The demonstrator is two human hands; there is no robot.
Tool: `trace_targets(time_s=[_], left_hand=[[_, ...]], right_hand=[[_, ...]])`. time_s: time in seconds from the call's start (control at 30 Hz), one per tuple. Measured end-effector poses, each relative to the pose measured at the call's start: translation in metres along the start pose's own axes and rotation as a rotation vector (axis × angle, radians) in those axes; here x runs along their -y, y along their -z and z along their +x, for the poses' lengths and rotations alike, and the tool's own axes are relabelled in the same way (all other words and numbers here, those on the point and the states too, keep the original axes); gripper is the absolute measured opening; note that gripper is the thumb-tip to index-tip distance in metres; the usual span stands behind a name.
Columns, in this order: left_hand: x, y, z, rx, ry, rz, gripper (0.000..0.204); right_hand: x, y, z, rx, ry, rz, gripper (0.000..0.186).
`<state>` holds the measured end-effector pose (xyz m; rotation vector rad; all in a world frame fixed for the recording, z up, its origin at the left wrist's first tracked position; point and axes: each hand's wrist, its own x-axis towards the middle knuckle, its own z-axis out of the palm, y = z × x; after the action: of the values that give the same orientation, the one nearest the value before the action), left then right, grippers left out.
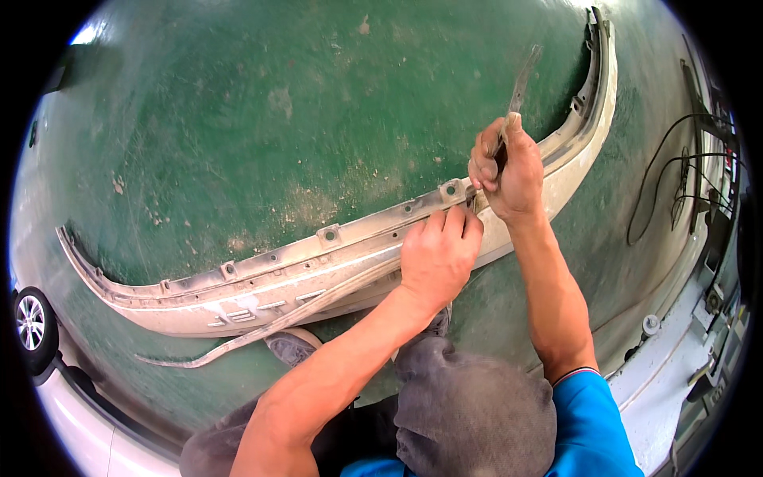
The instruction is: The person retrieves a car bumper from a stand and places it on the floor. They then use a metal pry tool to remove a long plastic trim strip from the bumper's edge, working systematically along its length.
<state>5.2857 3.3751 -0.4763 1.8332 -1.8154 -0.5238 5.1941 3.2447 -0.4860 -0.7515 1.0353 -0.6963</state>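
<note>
A long, curved, dirty cream car bumper (pixel 350 274) lies on the green floor, its holed flange along the far side. A narrow pale trim strip (pixel 262 330) runs from my left hand (pixel 439 254) down-left across the bumper, its loose end on the floor. My left hand is closed on the strip, fingertips against the bumper near the flange. Just to its right, my right hand (pixel 509 167) is raised over the bumper in a fist. From that fist a thin, flat, grey blade-like piece (pixel 523 79) points upward; its lower part is hidden by the fingers.
My grey knee (pixel 477 405) and a shoe (pixel 292 347) are close to the bumper's near side. White car bodywork with a wheel (pixel 33 322) stands at the left. Black cables (pixel 660 179) hang at the right beside a white panel (pixel 656 397). Dirt crumbs (pixel 310 205) dot the floor.
</note>
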Motion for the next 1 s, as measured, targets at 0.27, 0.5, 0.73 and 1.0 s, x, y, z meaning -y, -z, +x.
trace_targets(time_s=[0.27,0.5,0.73,1.0], left_hand=[[0.003,-0.001,-0.001,0.035,0.036,0.005,0.015],[0.001,-0.007,-0.005,0.025,0.12,-0.07,0.011],[0.006,-0.008,-0.004,0.066,0.192,-0.171,0.019],[0.013,0.0,0.003,0.186,0.293,-0.319,0.024]], right_hand=[[-0.001,-0.023,0.002,0.047,-0.135,-0.301,0.046],[-0.001,-0.02,0.01,-0.047,-0.307,-0.26,0.048],[-0.001,-0.026,0.026,-0.049,-0.52,-0.28,0.045],[-0.009,-0.03,0.049,-0.089,-0.776,-0.337,0.043]])
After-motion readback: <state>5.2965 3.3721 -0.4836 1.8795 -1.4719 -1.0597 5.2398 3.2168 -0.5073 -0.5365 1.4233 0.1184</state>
